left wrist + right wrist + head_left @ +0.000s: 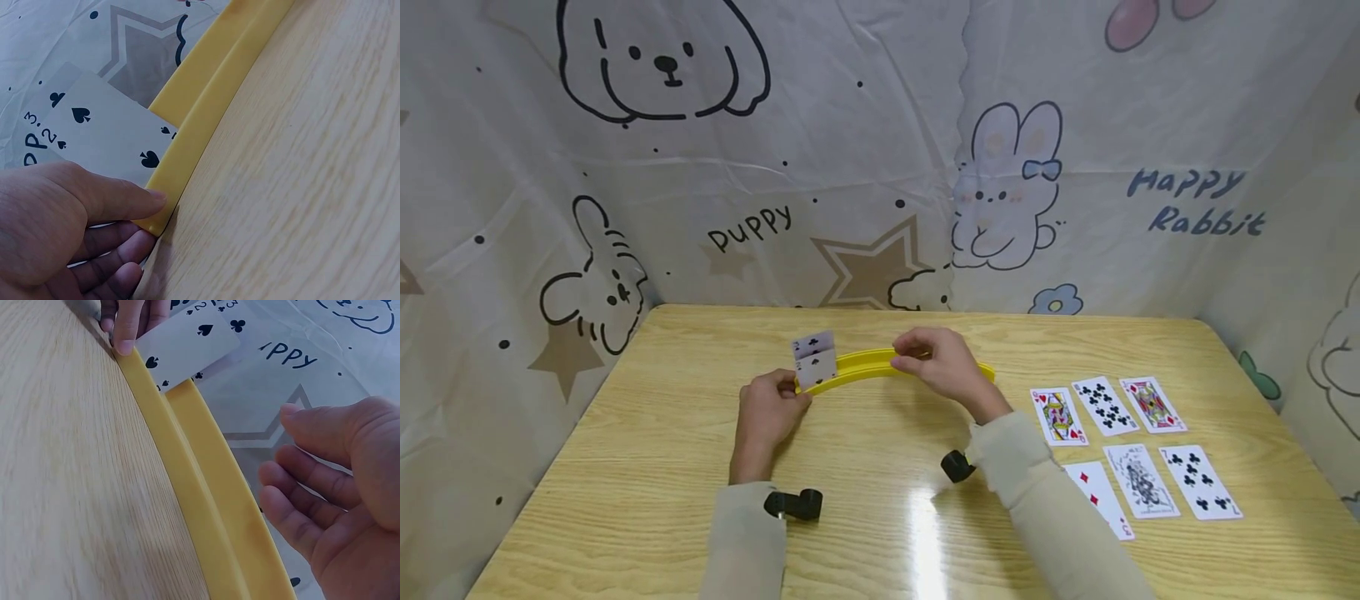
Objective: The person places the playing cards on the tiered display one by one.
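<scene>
A curved yellow card holder (868,364) stands on the table. At its left end two playing cards stand upright: a two of spades (187,347) in front and a three of clubs (814,341) behind it. My left hand (771,410) grips that same end, its thumb (134,200) on the front wall and the other fingers curled beside the end. Over the right part of the holder hovers my right hand (943,367). In the right wrist view its thumb and fingers (306,506) are apart, bent loosely, with nothing between them.
Several cards lie face up in two rows on the right side of the wooden table (625,467), among them a queen (1059,416), a joker (1141,481) and a seven of clubs (1201,482). A printed cloth (850,150) hangs behind the table.
</scene>
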{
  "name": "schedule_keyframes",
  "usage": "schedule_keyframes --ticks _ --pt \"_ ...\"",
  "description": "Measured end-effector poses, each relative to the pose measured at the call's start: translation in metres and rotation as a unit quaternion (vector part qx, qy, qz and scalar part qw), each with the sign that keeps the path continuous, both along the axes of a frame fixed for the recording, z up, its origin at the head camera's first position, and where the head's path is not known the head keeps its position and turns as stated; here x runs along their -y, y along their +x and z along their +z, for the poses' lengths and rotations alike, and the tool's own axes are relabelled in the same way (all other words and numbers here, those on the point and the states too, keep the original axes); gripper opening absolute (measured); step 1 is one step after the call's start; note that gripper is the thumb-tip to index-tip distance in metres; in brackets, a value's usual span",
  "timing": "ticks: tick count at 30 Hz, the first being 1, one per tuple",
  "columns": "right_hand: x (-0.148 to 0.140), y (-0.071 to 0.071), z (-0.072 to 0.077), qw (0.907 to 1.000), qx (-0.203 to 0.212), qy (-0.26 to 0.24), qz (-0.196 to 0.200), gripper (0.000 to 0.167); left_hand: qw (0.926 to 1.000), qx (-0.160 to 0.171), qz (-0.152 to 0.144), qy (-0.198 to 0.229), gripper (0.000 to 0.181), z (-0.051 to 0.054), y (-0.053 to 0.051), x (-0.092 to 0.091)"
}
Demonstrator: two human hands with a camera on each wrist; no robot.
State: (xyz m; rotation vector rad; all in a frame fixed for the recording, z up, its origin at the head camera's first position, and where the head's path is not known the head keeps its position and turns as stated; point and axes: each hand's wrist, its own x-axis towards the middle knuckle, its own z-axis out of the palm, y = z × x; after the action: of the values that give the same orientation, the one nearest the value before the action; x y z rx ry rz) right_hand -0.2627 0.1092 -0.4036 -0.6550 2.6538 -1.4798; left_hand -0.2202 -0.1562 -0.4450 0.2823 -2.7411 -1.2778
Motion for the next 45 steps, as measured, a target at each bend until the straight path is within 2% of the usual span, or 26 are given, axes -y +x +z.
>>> schedule_keyframes --ticks 10,20,33,45 --pt "-0.02 0.007 0.001 0.9998 0.014 0.001 -0.016 0.027 1.0 0.005 -0.003 0.001 0.038 -0.001 -0.001 0.0" --pt "-0.041 0.014 0.004 0.9993 0.001 0.016 -0.033 0.028 0.9999 0.01 -0.004 0.002 0.038 0.0 0.0 0.0" --pt "-0.065 0.022 0.009 0.9977 0.013 0.042 -0.052 0.03 1.0 0.008 -0.004 0.002 0.039 -0.001 0.001 0.0" --pt "-0.087 0.029 0.004 0.9949 0.017 0.061 -0.078 0.031 1.0 0.005 -0.004 -0.001 0.038 -0.001 0.001 0.0"
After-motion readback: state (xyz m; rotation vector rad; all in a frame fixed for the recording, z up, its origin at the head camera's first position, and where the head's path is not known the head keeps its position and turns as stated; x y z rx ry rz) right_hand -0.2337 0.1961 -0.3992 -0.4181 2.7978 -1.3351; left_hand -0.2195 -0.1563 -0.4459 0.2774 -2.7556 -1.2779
